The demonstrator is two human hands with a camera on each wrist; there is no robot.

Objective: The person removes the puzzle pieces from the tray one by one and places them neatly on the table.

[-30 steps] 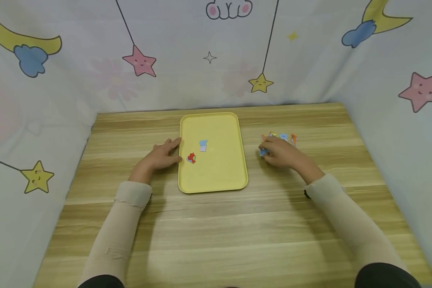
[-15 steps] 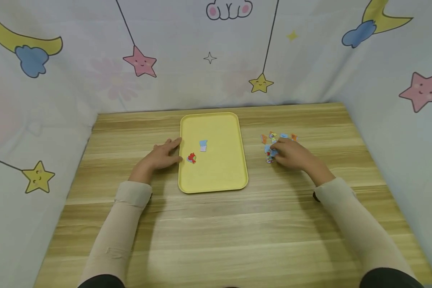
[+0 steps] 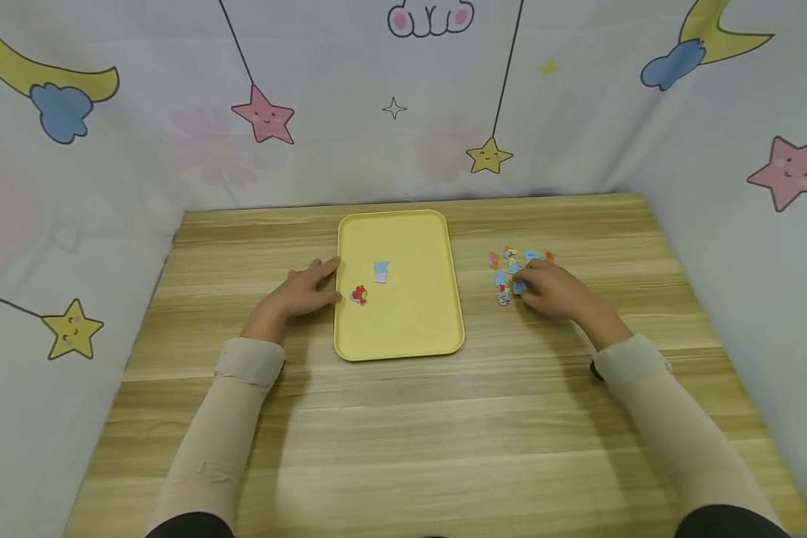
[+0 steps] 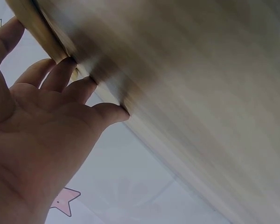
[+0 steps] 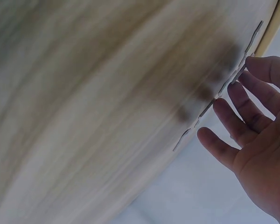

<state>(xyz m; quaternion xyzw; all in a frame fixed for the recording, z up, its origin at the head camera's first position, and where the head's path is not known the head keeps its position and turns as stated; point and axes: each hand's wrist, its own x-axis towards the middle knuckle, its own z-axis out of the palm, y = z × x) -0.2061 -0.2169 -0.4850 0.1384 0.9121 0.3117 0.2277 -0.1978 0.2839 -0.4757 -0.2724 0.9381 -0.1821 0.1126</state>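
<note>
My left hand (image 3: 302, 290) touches the left rim of the yellow tray (image 3: 417, 321) with its fingers spread. On that tray lie a red puzzle piece (image 3: 359, 295) and a blue-and-lilac pair of pieces (image 3: 380, 272), edge to edge. Right of the tray, the fingertips of my right hand (image 3: 553, 290) rest on a blue puzzle piece (image 3: 519, 287) flat on the table, partly covered by the fingers. In the right wrist view the fingers of the right hand (image 5: 256, 121) are loosely extended, and the pieces show only as thin edges.
Around the right hand lie several loose pieces, among them an orange piece (image 3: 494, 260), a blue piece (image 3: 500, 278) and a multicoloured piece (image 3: 504, 297). The wooden table (image 3: 403, 433) meets a printed cloth wall (image 3: 336, 164) behind and at both sides.
My right hand has shifted rightward, sliding the blue piece a little away from its neighbours and uncovering pieces on its left. The left hand and the tray have stayed put.
</note>
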